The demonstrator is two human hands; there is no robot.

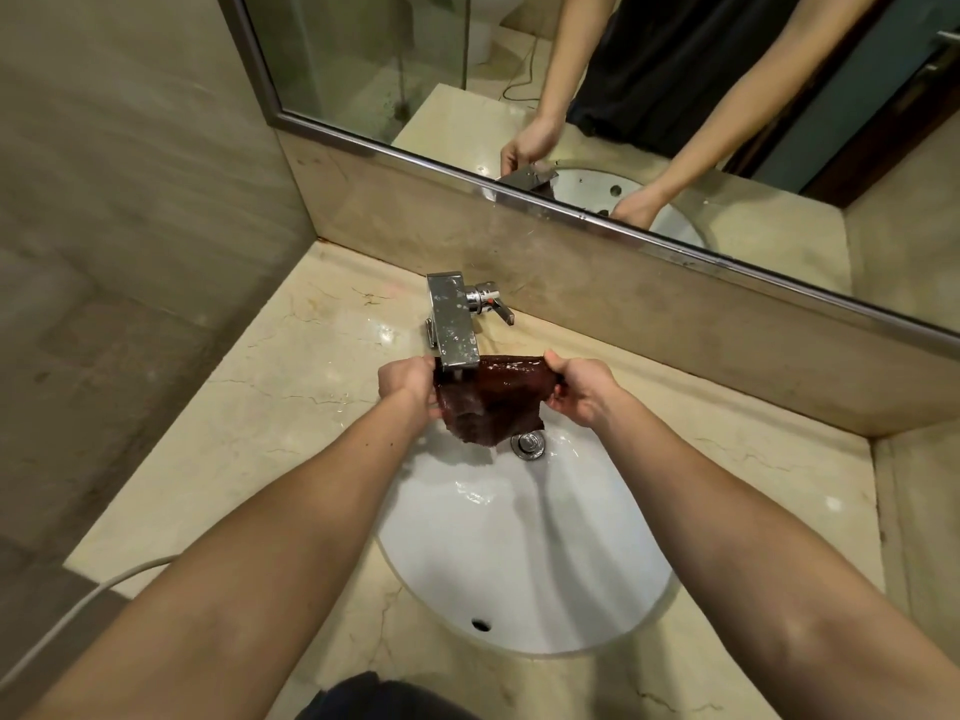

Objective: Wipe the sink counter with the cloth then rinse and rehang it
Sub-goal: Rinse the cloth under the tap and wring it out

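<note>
Head view, clerk: Item, dark cloth (498, 394); location?
Checker: Under the faucet (452, 319) spout, over the sink basin (519, 537); stretched wide, seemingly so the water reaches its whole face
Clerk: Left hand (408, 384), right hand (579, 389)?
Checker: Each pinching one upper corner, set apart so the cloth hangs spread; drips land in the basin, not on the wet counter (270, 381)

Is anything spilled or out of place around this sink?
Only small things. Shiny water patches lie on the counter left of the faucet, and a white cord trails past the counter's front left corner, odd beside a sink. The cloth, gripped by the left hand and right hand under the faucet, looks normal.
</note>
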